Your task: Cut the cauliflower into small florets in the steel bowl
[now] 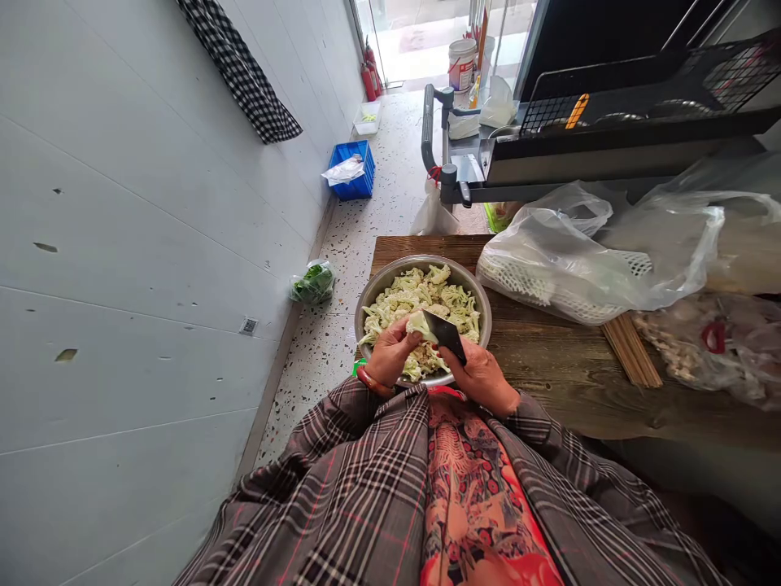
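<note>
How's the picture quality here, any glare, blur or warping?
Head view: doorway washed out by daylight; under the wooden table, right side, deep shadow; glare on the plastic bag; wide-angle stretching towards the edges; knife reasonably sharp.

We see a smooth metal bowl [484, 332] on rough, grained wood [549, 358]; right of the bowl, glossy plastic bags [561, 252] cover what seems foam netting [521, 279].
</note>
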`<control>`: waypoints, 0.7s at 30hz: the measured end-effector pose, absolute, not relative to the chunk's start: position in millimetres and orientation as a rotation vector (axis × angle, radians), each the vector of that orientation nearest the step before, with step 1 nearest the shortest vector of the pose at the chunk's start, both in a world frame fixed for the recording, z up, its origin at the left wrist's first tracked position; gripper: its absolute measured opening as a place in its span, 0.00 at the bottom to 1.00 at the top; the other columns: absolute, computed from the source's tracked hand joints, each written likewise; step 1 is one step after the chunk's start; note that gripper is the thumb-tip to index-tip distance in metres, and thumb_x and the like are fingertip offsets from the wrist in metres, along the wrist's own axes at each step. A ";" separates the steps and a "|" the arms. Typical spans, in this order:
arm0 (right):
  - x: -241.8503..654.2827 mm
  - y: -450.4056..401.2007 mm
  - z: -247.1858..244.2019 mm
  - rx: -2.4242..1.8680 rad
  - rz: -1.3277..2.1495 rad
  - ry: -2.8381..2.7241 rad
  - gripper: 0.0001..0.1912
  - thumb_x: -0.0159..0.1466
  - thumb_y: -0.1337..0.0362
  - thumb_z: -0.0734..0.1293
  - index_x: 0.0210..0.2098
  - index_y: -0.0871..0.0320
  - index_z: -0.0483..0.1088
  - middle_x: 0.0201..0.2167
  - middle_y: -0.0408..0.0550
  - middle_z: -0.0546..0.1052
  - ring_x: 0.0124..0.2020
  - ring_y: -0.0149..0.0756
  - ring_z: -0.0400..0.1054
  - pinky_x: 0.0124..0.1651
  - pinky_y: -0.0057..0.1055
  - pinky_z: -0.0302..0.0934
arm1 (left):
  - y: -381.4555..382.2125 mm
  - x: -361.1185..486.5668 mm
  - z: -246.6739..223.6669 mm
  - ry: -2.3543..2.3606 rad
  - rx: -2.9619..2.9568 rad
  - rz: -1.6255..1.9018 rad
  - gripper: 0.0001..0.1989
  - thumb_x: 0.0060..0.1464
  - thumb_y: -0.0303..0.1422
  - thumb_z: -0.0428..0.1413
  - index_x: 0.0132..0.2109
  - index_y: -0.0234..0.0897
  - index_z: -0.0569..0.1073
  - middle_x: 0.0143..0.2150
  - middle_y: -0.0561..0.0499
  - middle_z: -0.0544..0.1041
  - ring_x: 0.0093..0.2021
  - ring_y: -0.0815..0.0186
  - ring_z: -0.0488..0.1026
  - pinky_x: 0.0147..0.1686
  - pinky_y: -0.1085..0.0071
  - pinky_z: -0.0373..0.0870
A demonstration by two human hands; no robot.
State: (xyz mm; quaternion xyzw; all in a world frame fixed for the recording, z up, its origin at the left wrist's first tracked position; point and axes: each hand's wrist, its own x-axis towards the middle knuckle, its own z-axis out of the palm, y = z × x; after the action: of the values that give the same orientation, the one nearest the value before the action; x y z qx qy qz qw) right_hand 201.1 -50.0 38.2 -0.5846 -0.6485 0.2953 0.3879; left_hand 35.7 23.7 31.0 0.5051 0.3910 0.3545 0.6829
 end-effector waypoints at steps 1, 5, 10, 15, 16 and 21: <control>200.7 -49.6 37.7 -1.484 0.736 -1.653 0.18 0.69 0.58 0.57 0.54 0.55 0.67 0.42 0.51 0.78 0.43 0.41 0.74 0.47 0.36 0.67 | 21.5 37.5 29.2 0.856 1.078 0.778 0.22 0.51 0.43 0.60 0.51 0.37 0.75 0.48 0.46 0.78 0.47 0.60 0.73 0.52 0.63 0.67; 200.6 -48.7 32.8 -1.465 0.707 -1.675 0.20 0.69 0.59 0.57 0.59 0.54 0.62 0.49 0.51 0.76 0.47 0.40 0.73 0.49 0.36 0.67 | 17.6 41.2 28.3 0.855 1.129 0.787 0.20 0.53 0.42 0.59 0.50 0.37 0.75 0.49 0.47 0.77 0.49 0.60 0.72 0.54 0.64 0.65; 201.5 -49.6 28.0 -1.456 0.647 -1.714 0.20 0.69 0.59 0.57 0.59 0.54 0.61 0.52 0.51 0.74 0.52 0.41 0.70 0.52 0.36 0.66 | 21.3 37.6 29.4 0.879 1.256 0.785 0.22 0.51 0.39 0.61 0.52 0.37 0.74 0.50 0.47 0.77 0.53 0.58 0.70 0.57 0.62 0.62; 199.1 -50.2 31.1 -1.482 0.680 -1.774 0.24 0.70 0.59 0.57 0.64 0.54 0.54 0.56 0.51 0.72 0.50 0.39 0.71 0.51 0.35 0.67 | 16.2 29.9 17.5 0.787 1.003 0.701 0.20 0.51 0.41 0.60 0.49 0.38 0.75 0.47 0.48 0.77 0.46 0.63 0.73 0.51 0.64 0.67; 198.1 -50.0 30.6 -1.492 0.671 -1.809 0.25 0.70 0.59 0.57 0.65 0.54 0.53 0.57 0.51 0.71 0.50 0.39 0.71 0.52 0.35 0.66 | 15.3 27.7 15.0 0.793 0.950 0.689 0.20 0.51 0.42 0.61 0.50 0.39 0.74 0.47 0.48 0.77 0.45 0.63 0.73 0.50 0.64 0.68; 191.9 -50.4 18.5 -1.578 0.549 -2.018 0.25 0.69 0.62 0.58 0.64 0.59 0.56 0.50 0.55 0.75 0.47 0.43 0.71 0.50 0.39 0.65 | 16.1 18.8 7.3 0.918 1.022 0.619 0.22 0.43 0.40 0.66 0.45 0.35 0.74 0.39 0.49 0.76 0.36 0.67 0.72 0.40 0.69 0.69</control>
State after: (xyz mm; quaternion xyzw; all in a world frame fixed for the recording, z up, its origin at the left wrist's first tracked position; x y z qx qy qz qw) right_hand 191.9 -50.4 18.5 -0.5819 -0.7442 0.2024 0.2578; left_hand 18.8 16.1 7.3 0.4641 0.4168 0.2811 0.7293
